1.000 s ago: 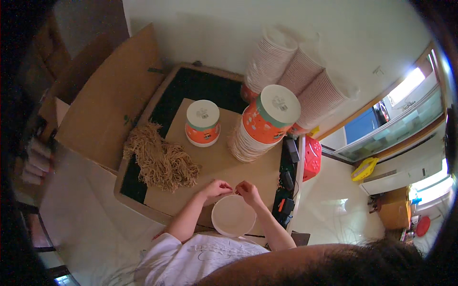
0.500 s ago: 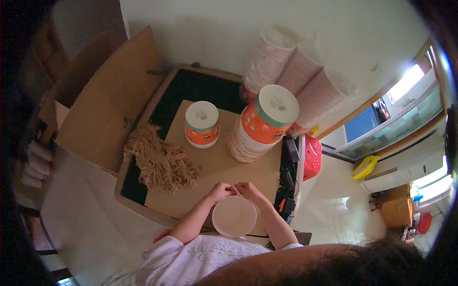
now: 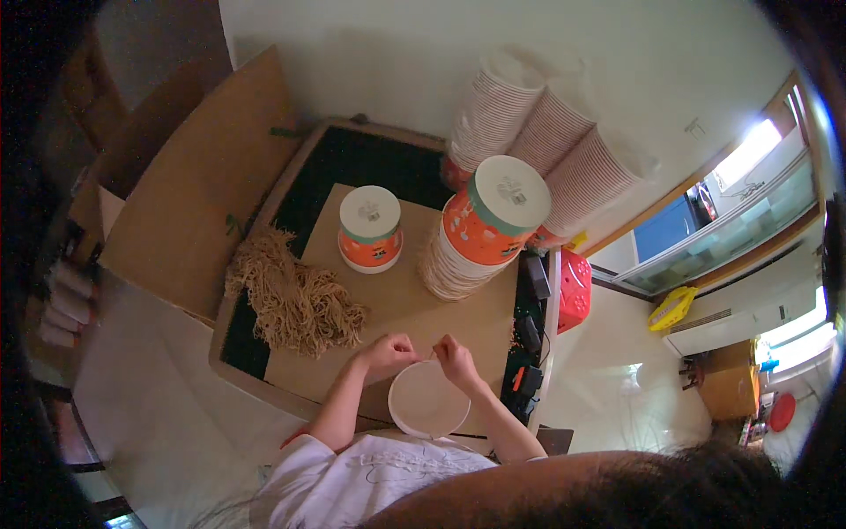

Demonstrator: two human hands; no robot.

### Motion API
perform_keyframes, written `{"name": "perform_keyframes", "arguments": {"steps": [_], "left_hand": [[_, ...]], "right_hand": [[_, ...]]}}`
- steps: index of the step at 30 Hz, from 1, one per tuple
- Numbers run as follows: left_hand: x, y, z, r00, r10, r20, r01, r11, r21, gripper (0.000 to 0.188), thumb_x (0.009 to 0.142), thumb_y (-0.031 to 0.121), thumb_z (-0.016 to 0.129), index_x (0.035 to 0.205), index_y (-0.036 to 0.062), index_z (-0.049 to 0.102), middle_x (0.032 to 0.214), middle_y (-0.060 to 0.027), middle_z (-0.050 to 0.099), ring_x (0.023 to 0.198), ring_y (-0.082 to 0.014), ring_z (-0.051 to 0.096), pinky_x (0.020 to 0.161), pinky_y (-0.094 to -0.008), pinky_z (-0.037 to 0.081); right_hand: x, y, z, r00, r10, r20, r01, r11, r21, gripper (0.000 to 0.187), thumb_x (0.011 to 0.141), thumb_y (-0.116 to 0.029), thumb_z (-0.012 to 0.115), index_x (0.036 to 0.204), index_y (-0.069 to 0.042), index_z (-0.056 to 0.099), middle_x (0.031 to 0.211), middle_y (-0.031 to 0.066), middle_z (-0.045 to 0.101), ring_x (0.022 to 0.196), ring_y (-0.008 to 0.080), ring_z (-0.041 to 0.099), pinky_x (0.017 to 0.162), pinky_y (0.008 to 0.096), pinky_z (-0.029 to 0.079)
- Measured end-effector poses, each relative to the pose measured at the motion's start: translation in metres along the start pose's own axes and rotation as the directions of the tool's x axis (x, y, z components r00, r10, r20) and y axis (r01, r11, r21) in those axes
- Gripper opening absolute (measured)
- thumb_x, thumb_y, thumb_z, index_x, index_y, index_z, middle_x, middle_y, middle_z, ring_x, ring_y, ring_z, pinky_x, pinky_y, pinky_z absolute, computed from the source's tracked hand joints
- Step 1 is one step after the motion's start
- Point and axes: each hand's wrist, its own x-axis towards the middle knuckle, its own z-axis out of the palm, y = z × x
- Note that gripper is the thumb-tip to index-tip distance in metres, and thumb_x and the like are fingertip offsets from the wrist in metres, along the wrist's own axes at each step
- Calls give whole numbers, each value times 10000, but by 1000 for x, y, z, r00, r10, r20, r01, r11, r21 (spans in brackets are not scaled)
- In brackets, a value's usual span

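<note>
Both hands, left point(image 3: 385, 354) and right point(image 3: 456, 360), pinched something too small to identify over the cup point(image 3: 429, 401); near rim hidden by head point(image 3: 617, 489)

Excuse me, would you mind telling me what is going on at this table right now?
A person is working over a cardboard-covered table. Both hands are close together at the far rim of an open white cup: the left hand and right hand seem to pinch something small between them, too fine to make out. A heap of tan noodle-like strands lies to the left. Further back stand a lidded orange cup and a stack of orange cups, with more white cup stacks against the wall.
</note>
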Motion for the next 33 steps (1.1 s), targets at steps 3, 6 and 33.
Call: {"name": "perform_keyframes", "arguments": {"steps": [3,6,33], "left_hand": [[8,12,-4,992,116,55,-125,973,196,96,738,127,628,765,36,622,692,-17,530,650,-106,511,595,-244,423],[12,13,5,982,177,71,-190,941,278,114,725,139,632,812,66,648,745,-30,533,691,-140,529,634,-264,426],[10,12,43,995,-47,-88,28,978,-206,127,799,161,558,825,38,582,716,-6,568,624,-73,520,560,-204,431]], "right_hand": [[0,-9,-2,999,-9,-40,7,998,-69,125,797,-130,520,799,-9,491,720,176,573,686,328,571,594,368,448],[-1,-10,-2,999,-5,-53,8,999,50,109,796,-112,510,808,-6,489,706,171,575,675,338,568,589,370,450],[-24,-20,-7,981,30,-194,-22,999,44,86,761,-84,577,798,-10,602,674,103,598,609,164,569,575,269,447]]}}
